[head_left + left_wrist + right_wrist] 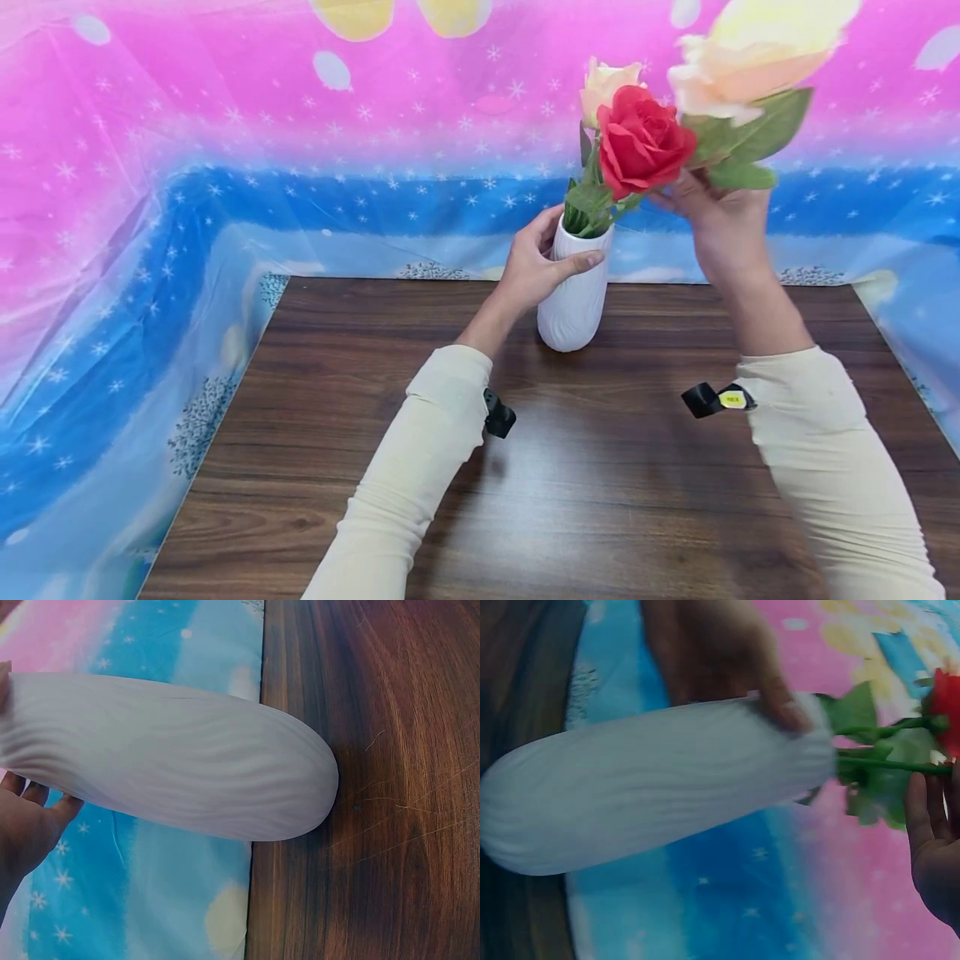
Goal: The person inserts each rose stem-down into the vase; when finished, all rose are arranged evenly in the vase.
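Note:
A white vase (572,304) with wavy ridges is at the table's far side, leaning slightly right in the head view. My left hand (534,260) grips it just under the rim, thumb across the front. In the right wrist view, the left hand (724,652) is partly behind the vase (660,780). A red rose (647,142) and a smaller peach rose (606,87) rise above the rim. With my right hand (727,225), I hold a blurred yellow-peach rose (757,58) by its stem. Fingers of the right hand (941,862) meet a green stem (892,765) outside the vase mouth.
A dark wood-grain table (360,433) lies below both arms. Behind it and along its left side hangs a pink and blue cloth (375,150) with snowflakes. Black straps with small devices show at the left cuff (450,375) and the right cuff (795,383).

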`<state>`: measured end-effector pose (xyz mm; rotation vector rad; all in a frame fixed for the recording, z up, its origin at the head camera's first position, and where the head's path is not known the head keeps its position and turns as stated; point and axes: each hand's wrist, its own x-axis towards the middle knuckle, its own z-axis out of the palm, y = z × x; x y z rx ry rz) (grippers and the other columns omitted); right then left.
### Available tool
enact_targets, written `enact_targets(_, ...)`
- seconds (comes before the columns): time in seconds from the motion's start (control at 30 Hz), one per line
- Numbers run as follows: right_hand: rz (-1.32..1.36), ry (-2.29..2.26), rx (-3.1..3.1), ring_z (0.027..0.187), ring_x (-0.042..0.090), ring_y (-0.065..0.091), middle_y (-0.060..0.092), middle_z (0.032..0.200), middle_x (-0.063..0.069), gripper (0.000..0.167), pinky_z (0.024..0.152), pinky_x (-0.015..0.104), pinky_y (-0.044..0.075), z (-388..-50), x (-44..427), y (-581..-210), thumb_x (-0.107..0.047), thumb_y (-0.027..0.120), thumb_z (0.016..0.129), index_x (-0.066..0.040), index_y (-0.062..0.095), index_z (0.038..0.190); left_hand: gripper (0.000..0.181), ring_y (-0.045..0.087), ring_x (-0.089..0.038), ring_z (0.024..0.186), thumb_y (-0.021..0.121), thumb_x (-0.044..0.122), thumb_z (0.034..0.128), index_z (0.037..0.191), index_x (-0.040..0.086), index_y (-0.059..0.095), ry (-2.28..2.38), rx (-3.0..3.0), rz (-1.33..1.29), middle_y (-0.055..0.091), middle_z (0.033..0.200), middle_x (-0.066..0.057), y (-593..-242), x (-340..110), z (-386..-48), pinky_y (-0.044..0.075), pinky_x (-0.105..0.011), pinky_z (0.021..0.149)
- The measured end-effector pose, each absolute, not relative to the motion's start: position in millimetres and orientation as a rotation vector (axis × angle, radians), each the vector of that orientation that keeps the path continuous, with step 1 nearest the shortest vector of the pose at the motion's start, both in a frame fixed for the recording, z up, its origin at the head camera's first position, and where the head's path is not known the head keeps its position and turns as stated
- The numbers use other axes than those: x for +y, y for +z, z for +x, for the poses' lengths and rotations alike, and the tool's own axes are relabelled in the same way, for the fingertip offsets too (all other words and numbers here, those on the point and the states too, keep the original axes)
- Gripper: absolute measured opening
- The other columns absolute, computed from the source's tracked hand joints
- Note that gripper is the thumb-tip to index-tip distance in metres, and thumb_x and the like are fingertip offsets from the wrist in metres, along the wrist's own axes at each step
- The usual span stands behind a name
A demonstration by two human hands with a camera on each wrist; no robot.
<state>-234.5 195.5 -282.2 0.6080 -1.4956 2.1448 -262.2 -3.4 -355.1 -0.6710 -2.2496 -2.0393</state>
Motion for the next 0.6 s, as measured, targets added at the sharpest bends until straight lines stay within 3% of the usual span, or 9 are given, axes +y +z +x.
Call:
enact_targets(0.07,0.602,2.063,-1.607,0.102,0.017,0.075,0.076,0.116,0.005,0.040,0.080,0.029,0.063,-239,191,-292,0.008,0.066,0.092,-0.003,0.065,0.130,0.074,0.064,-0.024,0.127,0.080,0.012,0.0869,0.152,0.011,0.045,-2.043,-2.249,-0.668,0.061,0.143,-0.012,-355,-3,-262,0.056,-0.033,0.103)
enact_targets(0.17,0.530,1.845,-1.841,0.105,0.005,0.070,0.074,0.111,-0.013,0.043,0.092,0.023,0.059,-246,186,-306,0.007,0.071,0.089,-0.003,0.065,0.130,0.074,0.064,-0.024,0.127,0.081,0.012,0.0861,0.151,0.010,0.046,-2.032,-2.248,-0.665,0.062,0.142,-0.012,-355,-3,-260,0.056,-0.033,0.103)
enact_targets(0.3,0.405,1.633,-2.148,0.113,-0.004,0.059,0.063,0.109,-0.028,0.045,0.098,0.022,0.048,-247,182,-319,-0.004,0.073,0.090,-0.008,0.061,0.133,0.072,0.064,-0.024,0.126,0.082,0.013,0.0848,0.149,0.010,0.049,-1.998,-2.255,-0.676,0.063,0.140,-0.012,-354,-2,-259,0.054,-0.031,0.104)
enact_targets(0.47,0.366,1.724,-2.259,0.111,0.004,0.057,0.060,0.110,-0.020,0.037,0.089,0.023,0.050,-241,186,-319,-0.012,0.070,0.094,-0.019,0.058,0.129,0.072,0.063,-0.023,0.127,0.083,0.015,0.0848,0.149,0.011,0.049,-1.983,-2.268,-0.699,0.062,0.140,-0.011,-355,2,-258,0.053,-0.031,0.106)
enact_targets(0.6,0.336,1.799,-2.350,0.111,0.005,0.057,0.058,0.116,-0.017,0.040,0.089,0.023,0.055,-237,194,-319,-0.017,0.067,0.097,-0.021,0.055,0.135,0.073,0.062,-0.022,0.128,0.082,0.016,0.0852,0.150,0.012,0.048,-1.993,-2.274,-0.706,0.062,0.141,-0.010,-356,4,-258,0.053,-0.032,0.107)
